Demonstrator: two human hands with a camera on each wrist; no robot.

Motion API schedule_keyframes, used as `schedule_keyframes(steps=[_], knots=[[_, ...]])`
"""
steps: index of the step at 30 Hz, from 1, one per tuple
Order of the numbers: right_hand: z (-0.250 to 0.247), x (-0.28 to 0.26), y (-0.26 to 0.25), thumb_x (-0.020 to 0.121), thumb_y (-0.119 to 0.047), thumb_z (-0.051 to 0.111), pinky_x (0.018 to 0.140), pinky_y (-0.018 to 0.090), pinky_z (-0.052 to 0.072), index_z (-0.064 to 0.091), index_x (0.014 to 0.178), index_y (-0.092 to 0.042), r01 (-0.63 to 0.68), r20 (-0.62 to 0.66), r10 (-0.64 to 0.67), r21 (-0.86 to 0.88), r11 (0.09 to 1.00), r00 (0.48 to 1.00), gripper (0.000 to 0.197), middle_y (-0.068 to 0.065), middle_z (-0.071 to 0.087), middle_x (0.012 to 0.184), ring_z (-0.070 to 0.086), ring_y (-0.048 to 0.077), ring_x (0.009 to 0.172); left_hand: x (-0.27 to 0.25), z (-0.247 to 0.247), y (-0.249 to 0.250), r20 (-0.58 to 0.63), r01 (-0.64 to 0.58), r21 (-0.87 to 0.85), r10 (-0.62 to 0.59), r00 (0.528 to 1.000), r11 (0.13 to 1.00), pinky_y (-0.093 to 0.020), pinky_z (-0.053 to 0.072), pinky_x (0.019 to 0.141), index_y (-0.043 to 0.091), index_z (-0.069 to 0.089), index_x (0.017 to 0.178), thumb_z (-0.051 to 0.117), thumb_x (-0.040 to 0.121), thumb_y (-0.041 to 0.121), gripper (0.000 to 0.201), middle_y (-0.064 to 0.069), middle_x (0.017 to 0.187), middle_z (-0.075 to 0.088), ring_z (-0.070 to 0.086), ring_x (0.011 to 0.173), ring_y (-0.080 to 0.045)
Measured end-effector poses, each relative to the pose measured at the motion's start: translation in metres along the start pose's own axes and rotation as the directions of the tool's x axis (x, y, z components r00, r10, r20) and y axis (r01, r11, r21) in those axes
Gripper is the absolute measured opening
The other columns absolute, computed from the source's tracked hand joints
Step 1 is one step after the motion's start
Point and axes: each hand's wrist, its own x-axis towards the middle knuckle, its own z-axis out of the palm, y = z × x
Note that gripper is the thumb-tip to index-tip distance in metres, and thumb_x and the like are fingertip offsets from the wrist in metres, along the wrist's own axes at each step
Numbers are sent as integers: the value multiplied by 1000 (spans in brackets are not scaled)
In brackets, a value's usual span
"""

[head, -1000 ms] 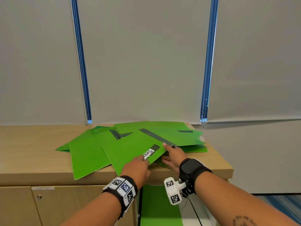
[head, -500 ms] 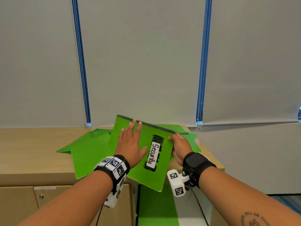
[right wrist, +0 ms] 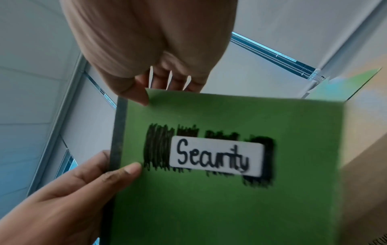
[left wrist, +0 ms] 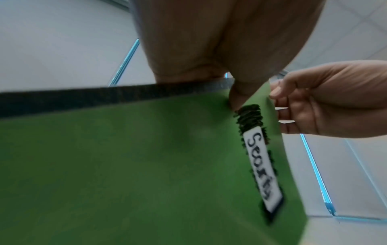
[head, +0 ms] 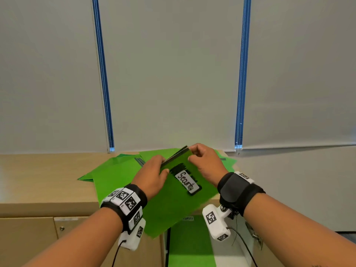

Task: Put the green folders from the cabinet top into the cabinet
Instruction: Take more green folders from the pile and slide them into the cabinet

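While both hands pinch, flat green folder [head: 173,201]

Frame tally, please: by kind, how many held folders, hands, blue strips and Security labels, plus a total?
Held folder: 1
Hands: 2, left hand and right hand, both gripping it
Blue strips: 2, left strip and right strip
Security labels: 2, folder label and cabinet label
Total: 7
The loose folders on the cabinet top overlap, so they are left uncounted.
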Motion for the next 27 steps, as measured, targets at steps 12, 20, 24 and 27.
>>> schedule_keyframes(steps=[12, 20, 24, 27], knots=[[-10, -6, 64, 73, -15, 67, 112, 43, 33, 20, 148, -23, -281, -191, 316, 189, 941, 929, 90, 4, 25, 152, 30, 25, 140, -11, -26, -15, -330, 37, -419, -191, 924, 907, -37, 42, 72, 17, 46, 99, 46, 96, 26, 9, -2, 89, 53, 50, 82, -21], [-5, -19, 87, 65, -26, 75, 104, 55, 42, 59, 112, -20, -325, 29, 329, 253, 911, 944, 49, 4, 68, 116, 61, 26, 112, -23, -5, -14, -262, 161, -696, -456, 851, 700, -34, 36, 63, 8, 45, 98, 45, 97, 14, 7, -5, 76, 44, 40, 67, -19], [-4, -38, 103, 75, -14, 69, 116, 48, 23, 48, 129, -7, -414, 68, 416, 329, 849, 907, 59, -1, 55, 133, 46, 20, 125, -44, 37, -36, -114, 377, -661, -584, 804, 649, -34, 37, 66, 7, 45, 102, 47, 95, 15, 11, -7, 84, 51, 46, 74, -22], [0, -56, 131, 74, -10, 68, 115, 51, 26, 49, 131, -9, -473, 65, 477, 298, 829, 877, 61, 5, 57, 134, 47, 25, 126, -80, 84, -51, 132, 559, -669, -662, 738, 490, -41, 47, 78, 7, 52, 102, 41, 93, 10, 14, -15, 94, 61, 56, 83, -27]])
